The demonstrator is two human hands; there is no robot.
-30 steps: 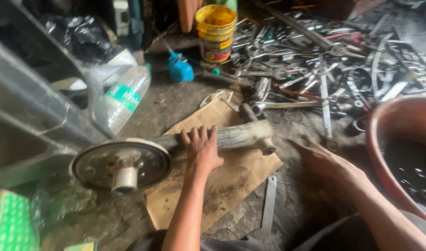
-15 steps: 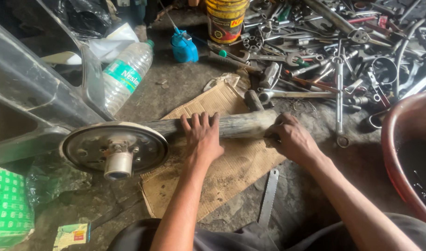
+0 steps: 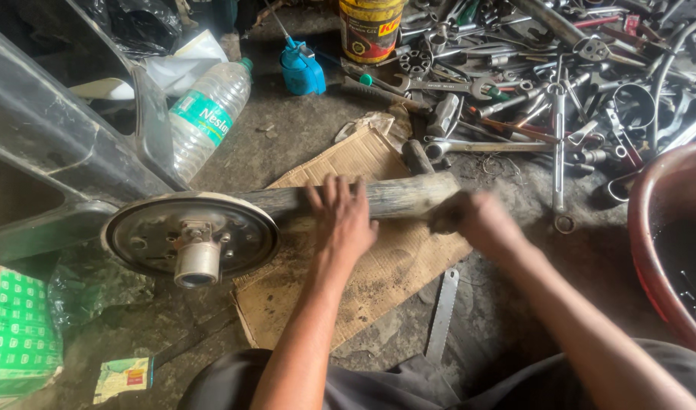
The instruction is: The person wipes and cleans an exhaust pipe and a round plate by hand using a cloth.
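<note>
Greasy workshop floor. Long dirty metal axle shaft (image 3: 397,196) with round flanged hub (image 3: 190,235) lies across torn brown cardboard sheet (image 3: 363,281). Left hand (image 3: 340,216) flat on shaft, fingers spread; right hand (image 3: 473,220) blurred, clamped round shaft end. Wrench pile (image 3: 553,83) crowds far edge; flat steel blade (image 3: 443,315) near.

Both forearms bare, no sleeves, rings or watch showing; left hand (image 3: 342,220) with grimy fingers (image 3: 329,193); right hand (image 3: 477,220) blurred; dark grey trousers (image 3: 378,387) over the knees.

One axle shaft (image 3: 393,196), one bottle (image 3: 205,118), one bucket (image 3: 369,29), two hands (image 3: 344,216).
</note>
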